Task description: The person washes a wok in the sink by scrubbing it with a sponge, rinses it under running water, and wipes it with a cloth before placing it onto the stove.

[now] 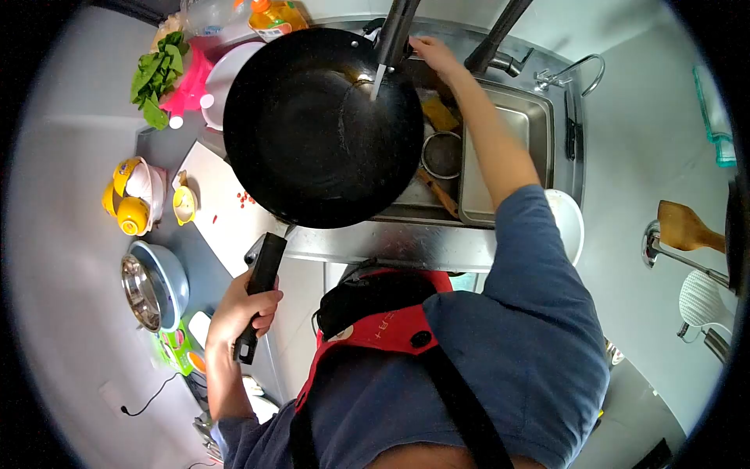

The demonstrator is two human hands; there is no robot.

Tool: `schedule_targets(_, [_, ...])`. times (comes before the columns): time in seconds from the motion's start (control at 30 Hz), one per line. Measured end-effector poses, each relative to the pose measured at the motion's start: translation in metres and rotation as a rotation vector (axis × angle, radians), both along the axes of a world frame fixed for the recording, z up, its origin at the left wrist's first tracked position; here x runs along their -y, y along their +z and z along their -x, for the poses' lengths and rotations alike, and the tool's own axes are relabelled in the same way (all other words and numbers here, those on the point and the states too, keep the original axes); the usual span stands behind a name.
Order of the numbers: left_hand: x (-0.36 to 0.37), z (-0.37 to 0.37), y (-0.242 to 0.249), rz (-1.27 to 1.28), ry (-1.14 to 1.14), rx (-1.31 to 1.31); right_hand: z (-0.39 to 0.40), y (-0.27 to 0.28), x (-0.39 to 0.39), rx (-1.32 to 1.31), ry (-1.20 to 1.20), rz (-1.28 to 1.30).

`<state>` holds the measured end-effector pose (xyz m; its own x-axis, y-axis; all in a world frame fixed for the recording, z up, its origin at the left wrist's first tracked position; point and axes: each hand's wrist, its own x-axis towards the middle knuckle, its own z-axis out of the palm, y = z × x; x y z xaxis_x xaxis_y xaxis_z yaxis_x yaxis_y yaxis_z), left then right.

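Observation:
A large black wok (312, 133) is held over the sink's left side, its inside facing up. My left hand (246, 306) is wrapped round the wok's long black handle (266, 270). Beyond the wok, my right hand (430, 55) reaches to the area beside the black faucet (397, 31); its fingers are bent, and what they touch is too small to make out. A thin stream of water runs from the faucet into the wok. Below, partly covered, lie a yellow sponge (440, 115), a round strainer (442, 155) and a brown-handled tool (437, 191).
A white cutting board (223, 184) with red bits lies left of the wok. Leafy greens (156, 82), a yellow cup (184, 205) and a blue basin (176, 281) are further left. To the right are a metal tray (512, 117), a white bowl (568, 223) and a small tap (558, 78).

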<state>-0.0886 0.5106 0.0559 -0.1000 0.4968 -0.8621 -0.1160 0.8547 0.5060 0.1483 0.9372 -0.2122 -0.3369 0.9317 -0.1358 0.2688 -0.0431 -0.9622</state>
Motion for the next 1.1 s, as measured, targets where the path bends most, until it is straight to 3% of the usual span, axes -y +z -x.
schedule_targets(0.03, [0.0, 0.006, -0.004, 0.053, 0.018, 0.114, -0.005, 0.008, -0.001, 0.08, 0.021, -0.127])
schedule_targets(0.17, [0.012, 0.027, -0.051, 0.165, 0.077, 0.448, -0.017, 0.032, -0.017, 0.303, 0.112, -0.121])
schedule_targets(0.23, [0.018, 0.027, -0.081, 0.164, 0.043, 0.534, -0.015, 0.032, -0.033, 0.493, 0.206, -0.308])
schedule_targets(0.3, [0.037, 0.039, -0.142, 0.175, 0.023, 0.76, -0.02, 0.03, -0.038, 0.49, 0.246, -0.435])
schedule_targets(0.37, [0.044, 0.035, -0.18, 0.206, -0.058, 0.801, -0.027, 0.036, -0.039, 0.557, 0.225, -0.477])
schedule_targets(0.5, [0.048, 0.012, -0.22, -0.005, -0.13, 0.514, -0.041, 0.088, 0.016, 0.487, 0.208, -0.585])
schedule_targets(0.53, [0.044, 0.011, -0.22, -0.011, -0.134, 0.519, -0.049, 0.086, 0.021, 0.453, 0.138, -0.581])
schedule_targets(0.67, [0.022, 0.021, -0.191, -0.169, -0.242, 0.059, -0.06, 0.077, 0.03, 0.202, -0.018, -0.341])
schedule_targets(0.73, [0.005, 0.034, -0.153, -0.191, -0.324, -0.084, -0.065, 0.049, 0.019, 0.067, -0.07, -0.234])
schedule_targets(0.83, [-0.024, 0.052, -0.085, -0.181, -0.431, -0.222, -0.062, 0.016, 0.003, 0.096, -0.012, -0.139])
schedule_targets(0.97, [-0.054, 0.075, -0.036, -0.086, -0.463, -0.149, -0.054, -0.007, 0.0, 0.085, 0.006, -0.014])
schedule_targets(1.1, [-0.06, 0.098, -0.055, 0.004, -0.487, -0.037, -0.068, 0.028, 0.01, 0.287, 0.028, -0.104])
